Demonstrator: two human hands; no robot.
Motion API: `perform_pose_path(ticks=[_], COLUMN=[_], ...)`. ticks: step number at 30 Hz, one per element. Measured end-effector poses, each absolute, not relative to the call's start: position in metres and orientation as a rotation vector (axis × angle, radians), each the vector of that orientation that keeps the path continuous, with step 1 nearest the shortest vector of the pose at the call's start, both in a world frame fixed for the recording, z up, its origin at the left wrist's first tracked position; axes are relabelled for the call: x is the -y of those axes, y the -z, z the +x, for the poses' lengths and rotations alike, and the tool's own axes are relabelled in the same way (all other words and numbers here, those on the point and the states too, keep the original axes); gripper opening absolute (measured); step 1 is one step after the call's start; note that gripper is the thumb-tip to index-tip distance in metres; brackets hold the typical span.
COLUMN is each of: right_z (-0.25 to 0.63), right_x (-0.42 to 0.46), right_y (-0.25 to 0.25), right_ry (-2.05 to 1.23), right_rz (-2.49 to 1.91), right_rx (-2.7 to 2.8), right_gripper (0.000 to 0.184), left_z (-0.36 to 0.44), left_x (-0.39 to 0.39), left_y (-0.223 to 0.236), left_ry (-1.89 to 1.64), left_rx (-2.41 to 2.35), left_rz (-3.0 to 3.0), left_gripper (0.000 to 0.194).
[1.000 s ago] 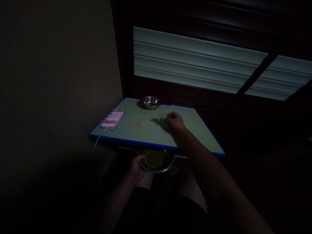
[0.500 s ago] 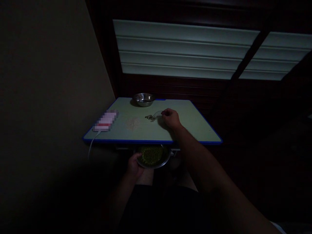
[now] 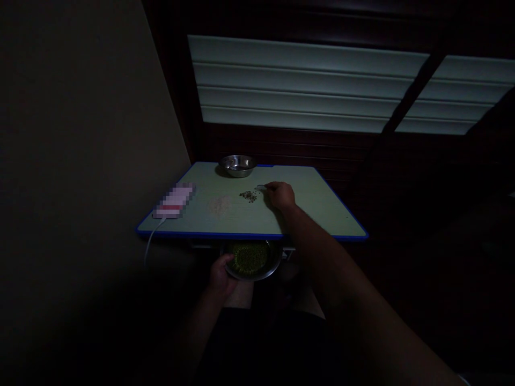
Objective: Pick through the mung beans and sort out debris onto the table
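Note:
My left hand (image 3: 220, 274) grips the near left rim of a metal bowl (image 3: 257, 277), its thumb lying over the edge. Small green grains that look like mung beans (image 3: 249, 258) fill the bowl, which sits below the table's front edge, above my lap. Over the table, my right hand (image 3: 282, 195) is closed on a clear plastic spoon (image 3: 260, 187) pointing left. Just left of the spoon's tip lies a small heap of dark beans or seeds (image 3: 248, 196). A pale heap of grains (image 3: 219, 205) lies further left on the tabletop.
A second metal bowl (image 3: 237, 166) stands at the back of the pale, blue-edged table (image 3: 314, 214). Along the left side rests a blurred-out phone (image 3: 175, 200) with a white cable (image 3: 149, 241) hanging down. A wall is at left, a slatted dark wooden panel behind.
My right hand has shifted and turned slightly, and the spoon's tip is now a little above and right of the dark heap. My left hand keeps its hold on the bowl.

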State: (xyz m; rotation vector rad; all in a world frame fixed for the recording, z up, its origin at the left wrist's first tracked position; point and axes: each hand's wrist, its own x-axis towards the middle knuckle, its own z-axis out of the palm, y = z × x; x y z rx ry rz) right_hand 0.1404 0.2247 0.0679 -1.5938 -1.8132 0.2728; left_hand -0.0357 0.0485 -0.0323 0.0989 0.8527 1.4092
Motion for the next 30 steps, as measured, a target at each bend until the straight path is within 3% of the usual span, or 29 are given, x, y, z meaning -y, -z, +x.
perform_pose_path(ticks=[6,22,30], right_z=[0.142,0.137,0.136], right_x=[-0.219,-0.202,-0.203], right_y=[-0.065,-0.065,-0.064], right_ry=[-0.33,-0.351,-0.439], right_rz=[-1.49,-1.321,-1.29], right_rx=[1.847,1.942,1.882], right_gripper=[0.02,0.018,0.016], left_z=[-0.035,-0.035,-0.033], left_x=[-0.048,-0.048,-0.048], left_y=[0.031,0.03,0.029], left_ry=[-1.425,-1.412,-1.423], left_rx=[-0.841,-0.857,-0.841], left_rz=[0.098,0.098,0.081], left_gripper=[0.045,0.028,0.033])
